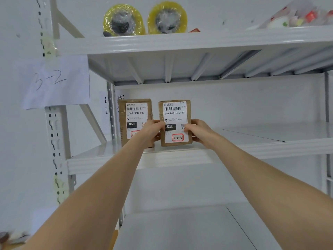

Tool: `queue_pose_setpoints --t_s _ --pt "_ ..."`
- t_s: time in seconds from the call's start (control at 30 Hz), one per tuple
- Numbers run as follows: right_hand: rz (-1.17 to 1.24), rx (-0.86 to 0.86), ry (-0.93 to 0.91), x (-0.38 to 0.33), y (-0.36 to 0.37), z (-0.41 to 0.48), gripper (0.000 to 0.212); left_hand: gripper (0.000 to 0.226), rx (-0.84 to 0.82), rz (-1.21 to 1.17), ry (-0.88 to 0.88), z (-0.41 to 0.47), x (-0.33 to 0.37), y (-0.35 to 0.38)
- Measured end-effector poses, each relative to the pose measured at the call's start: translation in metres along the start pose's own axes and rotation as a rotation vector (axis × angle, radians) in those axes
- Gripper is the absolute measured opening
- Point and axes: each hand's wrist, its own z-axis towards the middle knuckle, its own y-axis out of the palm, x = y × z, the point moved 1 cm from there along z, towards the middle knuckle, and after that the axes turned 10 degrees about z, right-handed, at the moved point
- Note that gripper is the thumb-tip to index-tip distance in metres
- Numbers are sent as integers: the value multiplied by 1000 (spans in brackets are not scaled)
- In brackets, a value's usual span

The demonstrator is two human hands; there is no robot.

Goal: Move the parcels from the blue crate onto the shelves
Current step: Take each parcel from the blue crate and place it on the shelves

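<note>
Two parcels stand upright on the middle shelf [270,148], near its front left corner. The one in your hands, the parcel marked 010 [175,114], sits just to the right of the parcel marked 060 [134,116], with a narrow gap between them and both labels facing you. Your left hand [151,131] has its fingers curled round the left edge of the 010 parcel, and your right hand [198,131] clasps the right edge the same way, so you hold it squarely from both sides. Its bottom edge is down at the shelf board, close behind the front lip; whether its weight already rests there cannot be told. A grip on both sides looks meant to keep a tall, thin packet from tipping while you line it up with its neighbour, and the label faces out so the code and the red-boxed 3-2-2 can be read. That fits the paper sign [54,82] reading 3-2, taped over the left upright. The blue crate is out of view. The upper shelf [180,42] carries two yellow tape rolls [123,20] toward its left end and a clear bag of oddments [297,17] at its right end
</note>
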Motion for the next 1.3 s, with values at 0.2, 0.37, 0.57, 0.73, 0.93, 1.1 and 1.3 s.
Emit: queue_pose_setpoints --t_s 0.2,0.37,0.57,0.73,0.93,1.1,1.3 --pt "-93 1 12 9 1 7 34 20 63 149 -23 3 0 11" --pt "-280 29 -26 8 -4 10 73 19 125 271 -50 7 1 13" --pt "-595 242 -493 -30 -5 4 81 57 551 778 273 -5 36 2" --pt "-897 167 -602 -42 7 9 61 65 502 1107 481 -3 51 6" --pt "-976 186 -557 -37 10 18 50 41 470 1224 462 2 47 15" --pt "-975 214 -550 -38 12 23 48 37 501 1232 447 9 47 17" --pt "-967 214 -540 -34 12 30 48 36 506 1261 454 17 46 18"
